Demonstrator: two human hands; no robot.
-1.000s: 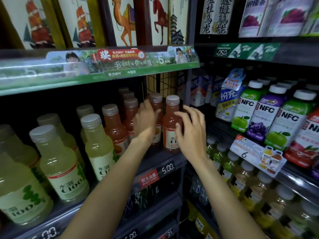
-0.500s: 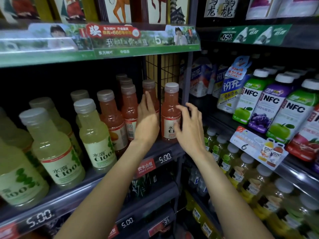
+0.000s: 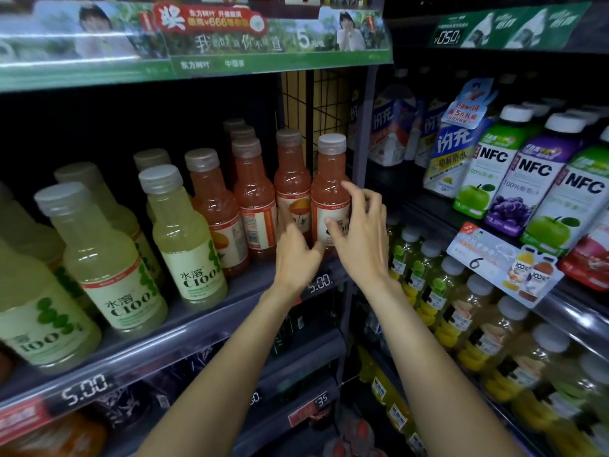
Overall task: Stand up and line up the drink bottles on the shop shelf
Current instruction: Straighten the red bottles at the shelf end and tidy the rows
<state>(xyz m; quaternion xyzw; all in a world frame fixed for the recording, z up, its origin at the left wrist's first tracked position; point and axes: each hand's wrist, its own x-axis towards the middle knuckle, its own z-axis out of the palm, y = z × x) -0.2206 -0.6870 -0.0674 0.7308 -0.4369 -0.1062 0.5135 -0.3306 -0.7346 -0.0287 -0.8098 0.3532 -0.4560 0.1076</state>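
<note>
Several orange drink bottles stand upright at the right end of the shelf (image 3: pixel 211 319), beside a wire divider. My right hand (image 3: pixel 362 240) grips the rightmost orange bottle (image 3: pixel 330 189), thumb on its white label and fingers curled round its right side. My left hand (image 3: pixel 296 258) lies against the lower label of the neighbouring orange bottle (image 3: pixel 291 183), fingers pointing up and blurred, thumb reaching toward the base of the rightmost one. More orange bottles (image 3: pixel 252 199) stand to the left and behind.
Pale yellow-green C100 bottles (image 3: pixel 183 235) fill the shelf's left part. Past the upright post, NFC juice cartons (image 3: pixel 494 173) line the right-hand shelf, with small yellow bottles (image 3: pixel 438 291) below. A green banner (image 3: pixel 230 61) edges the shelf above.
My left hand slid down from the bottle's shoulder to its lower label. My right hand closed round the rightmost orange bottle, with the thumb now on its label. The view dropped slightly.
</note>
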